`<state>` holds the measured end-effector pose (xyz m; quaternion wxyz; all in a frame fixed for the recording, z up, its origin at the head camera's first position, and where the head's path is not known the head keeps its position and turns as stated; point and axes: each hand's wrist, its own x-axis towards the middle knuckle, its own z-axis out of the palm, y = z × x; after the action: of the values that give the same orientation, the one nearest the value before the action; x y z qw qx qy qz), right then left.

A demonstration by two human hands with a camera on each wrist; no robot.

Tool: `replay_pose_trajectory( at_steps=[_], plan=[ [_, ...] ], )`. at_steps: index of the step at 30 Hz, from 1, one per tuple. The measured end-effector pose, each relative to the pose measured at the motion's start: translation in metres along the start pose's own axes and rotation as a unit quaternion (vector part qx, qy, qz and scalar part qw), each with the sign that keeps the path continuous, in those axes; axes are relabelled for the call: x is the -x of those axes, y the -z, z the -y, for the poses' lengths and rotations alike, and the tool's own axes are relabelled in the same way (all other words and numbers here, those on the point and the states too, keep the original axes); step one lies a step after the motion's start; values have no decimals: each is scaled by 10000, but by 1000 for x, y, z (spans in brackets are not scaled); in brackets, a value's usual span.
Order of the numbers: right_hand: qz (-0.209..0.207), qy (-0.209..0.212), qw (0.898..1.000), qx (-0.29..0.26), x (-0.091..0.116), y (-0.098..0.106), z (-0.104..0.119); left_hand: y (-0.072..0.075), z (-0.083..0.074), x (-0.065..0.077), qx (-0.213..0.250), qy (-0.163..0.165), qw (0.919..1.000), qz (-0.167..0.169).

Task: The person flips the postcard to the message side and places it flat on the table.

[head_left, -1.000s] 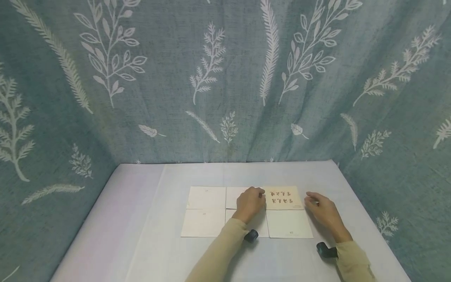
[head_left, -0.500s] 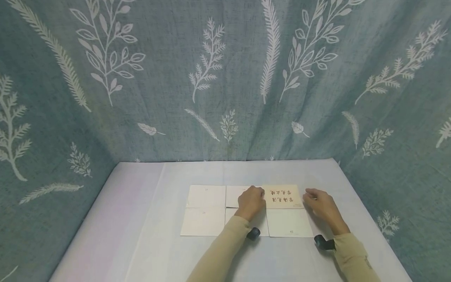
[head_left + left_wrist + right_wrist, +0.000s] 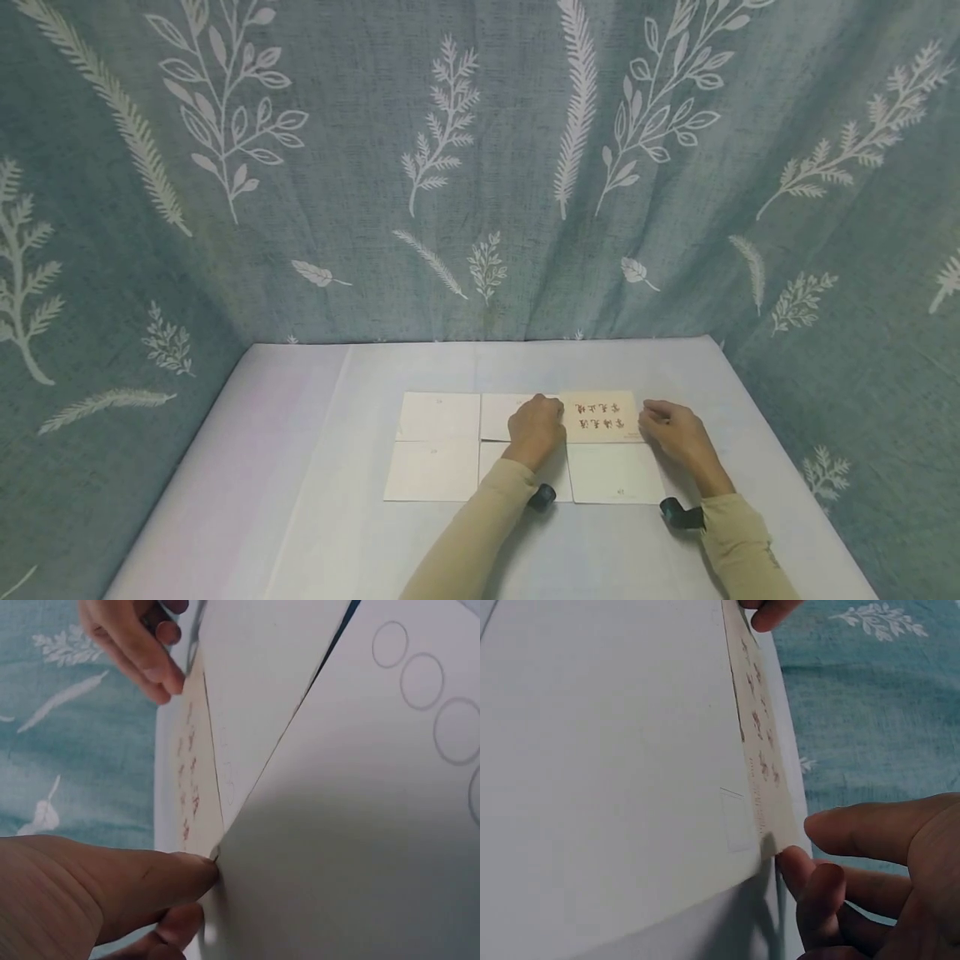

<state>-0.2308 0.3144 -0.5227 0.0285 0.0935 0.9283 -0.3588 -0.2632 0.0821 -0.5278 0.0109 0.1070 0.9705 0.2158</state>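
Note:
A cream postcard (image 3: 600, 417) with reddish-brown characters lies at the back right of two rows of postcards. My left hand (image 3: 537, 432) is at its left edge; in the left wrist view the thumb (image 3: 191, 874) and a bent finger meet at the card's corner, pinching it. At the opposite edge is my right hand (image 3: 678, 433), fingers loosely bent. In the right wrist view one fingertip (image 3: 795, 862) is right at the card's corner, and the thumb (image 3: 832, 829) stands apart from it. My left hand and forearm partly hide the middle postcards.
White postcards (image 3: 433, 473) lie edge to edge on the white-covered table (image 3: 322, 467). One pale postcard (image 3: 617, 475) sits just in front of the cream one. A green leaf-patterned curtain (image 3: 517, 250) stands behind and at both sides. Both wrists carry a small black camera (image 3: 681, 514).
My right hand has moved left, up to the right edge of the cream postcard. The left hand has stayed almost in place at the opposite edge.

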Motion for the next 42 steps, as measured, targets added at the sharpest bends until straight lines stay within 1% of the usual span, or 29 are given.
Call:
replay_pose_trajectory(
  at_steps=[8, 15, 19, 24, 30, 35, 39, 42],
  plan=[
    [-122, 24, 9989, -459, -5, -5, -4, 0, 0, 0, -20, -64, 9999, -86],
    [-232, 139, 9971, -708, -6, -5, -4, 0, 0, 0, -2, -41, 9999, -128],
    [-187, 176, 9966, -785, -6, -3, -6, 2, 0, 1, 99, 15, 9999, -130],
    [-153, 18, 9969, -769, -6, -1, -13, 3, 2, 1, 248, 130, 9996, -49],
    [-160, -104, 9952, -955, -4, 4, -22, 4, 5, 1, 410, 158, 9990, -31],
    [-133, -265, 9937, -1083, 0, 8, -24, 6, 7, 2, 671, 104, 9977, -77],
    [-123, -451, 9918, -1190, 1, 9, -25, 6, 8, 4, 965, -28, 9951, -211],
    [-126, -552, 9904, -1261, 2, 9, -25, 4, 8, 4, 1188, -116, 9924, -316]
  ],
)
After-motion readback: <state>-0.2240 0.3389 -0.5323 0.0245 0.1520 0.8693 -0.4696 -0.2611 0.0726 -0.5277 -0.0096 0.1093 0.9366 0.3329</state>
